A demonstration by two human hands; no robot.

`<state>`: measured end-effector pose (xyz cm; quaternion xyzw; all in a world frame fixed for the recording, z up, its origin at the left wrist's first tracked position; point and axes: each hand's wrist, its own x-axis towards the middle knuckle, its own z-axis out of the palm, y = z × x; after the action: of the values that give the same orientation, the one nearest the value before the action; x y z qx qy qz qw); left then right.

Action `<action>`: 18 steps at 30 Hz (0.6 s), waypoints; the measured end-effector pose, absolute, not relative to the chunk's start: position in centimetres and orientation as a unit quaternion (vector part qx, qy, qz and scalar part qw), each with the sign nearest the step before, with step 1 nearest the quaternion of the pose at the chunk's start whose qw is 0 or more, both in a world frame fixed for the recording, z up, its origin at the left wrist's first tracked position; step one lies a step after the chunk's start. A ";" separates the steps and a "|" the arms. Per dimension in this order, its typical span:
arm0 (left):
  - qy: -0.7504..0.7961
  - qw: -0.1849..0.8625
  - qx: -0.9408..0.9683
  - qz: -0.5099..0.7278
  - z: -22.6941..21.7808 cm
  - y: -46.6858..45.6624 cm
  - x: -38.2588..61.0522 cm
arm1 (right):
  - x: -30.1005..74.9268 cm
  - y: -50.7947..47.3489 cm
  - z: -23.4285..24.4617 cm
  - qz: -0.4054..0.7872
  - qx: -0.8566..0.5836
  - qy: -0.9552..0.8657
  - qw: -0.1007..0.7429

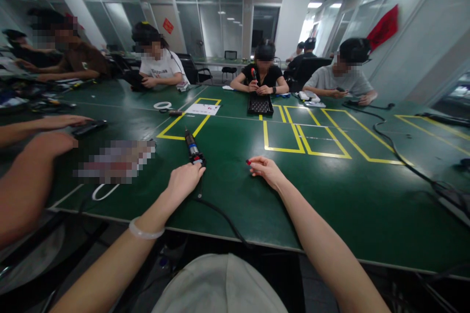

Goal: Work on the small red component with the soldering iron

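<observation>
A black electric screwdriver (192, 146) with a blue band and a thin tip lies on the green table, pointing away from me. My left hand (185, 177) is closed on its near end, and the fingers partly cover that end. To the right, my right hand (267, 171) pinches a small red piece (248, 162) between thumb and fingertips, just above the table. What kind of piece it is, I cannot make out. A black cable (220, 210) runs from near my left hand over the table's front edge.
Yellow tape outlines (284, 150) mark the table (235, 195). A white sheet (203, 109) and a tape roll (162, 105) lie farther back. A blurred packet (115, 161) lies left, beside a neighbour's arms (40, 151). Across, a person works over a black tray (260, 105). A long cable (389, 142) crosses the right side.
</observation>
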<state>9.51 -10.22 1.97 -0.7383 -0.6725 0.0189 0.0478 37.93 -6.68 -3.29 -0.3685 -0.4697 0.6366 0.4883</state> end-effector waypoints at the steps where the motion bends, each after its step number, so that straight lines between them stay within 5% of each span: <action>1: -0.662 0.045 -0.748 0.010 1.8 -10.2 10.3 | 37.9 -6.6 -3.3 0.620 -0.377 -0.486 0.488; 18: -0.519 0.051 -0.851 -0.060 0.8 -12.5 20.2 | 38.3 -6.0 -4.2 0.238 -0.470 -0.750 0.400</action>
<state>20.19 -12.45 0.85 -0.8513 -0.5187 -0.0604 0.0508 38.27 -6.00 -4.22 -0.4704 -0.7499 0.2376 0.3998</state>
